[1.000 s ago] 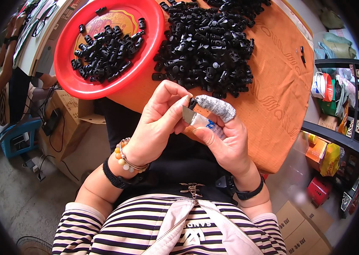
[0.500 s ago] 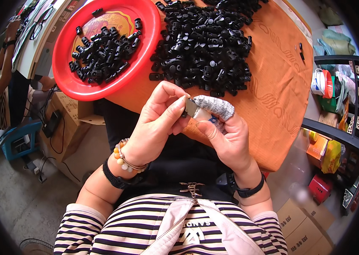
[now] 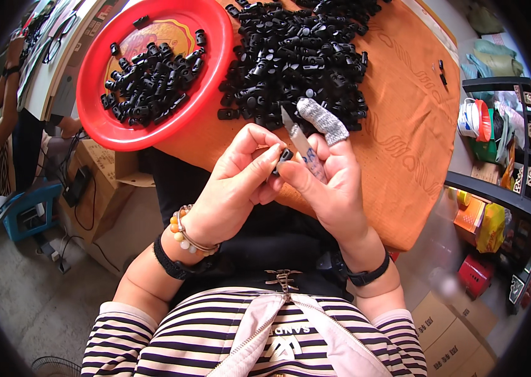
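Between the thumb and fingers of my left hand [image 3: 231, 173] is a small black plastic cord lock [image 3: 284, 157]. My right hand [image 3: 341, 195] grips a short knife [image 3: 302, 146] with a wrapped, pale handle, its blade pointing up and away from me. The right thumb tip is against or very close to the cord lock. A grey knitted finger sleeve [image 3: 323, 119] covers my right index finger, which is stretched out beside the blade. Just beyond both hands lies a large heap of black cord locks [image 3: 297, 69] on the orange tablecloth [image 3: 403, 144].
A red round tray [image 3: 114, 137] at the far left holds more black cord locks [image 3: 152, 85]. A few black pieces [image 3: 442, 72] lie at the table's right. Cardboard boxes [image 3: 447, 333] and a black rack [image 3: 498, 195] stand on the right, a blue stool [image 3: 33, 207] on the left.
The knife blade has come away from the cord lock and swung upward. My right index finger has straightened, and the right thumb has moved to the cord lock.
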Action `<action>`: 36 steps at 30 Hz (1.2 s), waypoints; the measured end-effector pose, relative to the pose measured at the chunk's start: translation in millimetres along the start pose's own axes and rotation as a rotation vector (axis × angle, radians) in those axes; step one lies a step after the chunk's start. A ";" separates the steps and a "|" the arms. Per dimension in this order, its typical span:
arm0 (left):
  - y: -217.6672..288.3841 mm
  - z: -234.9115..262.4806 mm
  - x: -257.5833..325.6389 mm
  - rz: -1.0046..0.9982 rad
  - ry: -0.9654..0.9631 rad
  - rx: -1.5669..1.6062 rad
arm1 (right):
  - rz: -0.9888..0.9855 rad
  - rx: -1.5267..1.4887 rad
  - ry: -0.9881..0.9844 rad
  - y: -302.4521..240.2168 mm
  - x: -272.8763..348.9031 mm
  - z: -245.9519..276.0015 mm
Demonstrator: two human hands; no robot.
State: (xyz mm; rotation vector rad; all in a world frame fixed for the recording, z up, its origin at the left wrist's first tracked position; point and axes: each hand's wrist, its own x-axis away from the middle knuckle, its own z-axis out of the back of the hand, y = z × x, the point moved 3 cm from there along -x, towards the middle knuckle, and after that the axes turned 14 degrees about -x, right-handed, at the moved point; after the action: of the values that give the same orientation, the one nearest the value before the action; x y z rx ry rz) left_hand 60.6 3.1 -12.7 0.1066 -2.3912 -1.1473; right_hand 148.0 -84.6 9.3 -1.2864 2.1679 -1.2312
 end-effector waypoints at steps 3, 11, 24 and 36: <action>-0.3 0.4 -0.9 -0.005 -0.022 0.005 | 0.049 0.038 0.028 7.7 -7.0 8.4; 0.3 -3.3 -2.2 0.019 0.009 0.040 | 0.099 0.121 0.044 8.7 -5.9 7.7; 71.3 83.6 7.6 -0.516 0.275 -0.025 | 0.450 0.624 0.301 -12.3 2.1 70.4; 62.3 60.2 6.5 -0.378 0.245 -0.186 | 0.500 1.223 0.348 -7.9 3.5 45.8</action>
State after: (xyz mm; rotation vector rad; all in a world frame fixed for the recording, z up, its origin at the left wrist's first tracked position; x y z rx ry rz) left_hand 35.9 84.5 4.7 0.6217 -2.0889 -1.4263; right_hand 180.0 -112.6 -9.9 -0.0276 1.2293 -2.0601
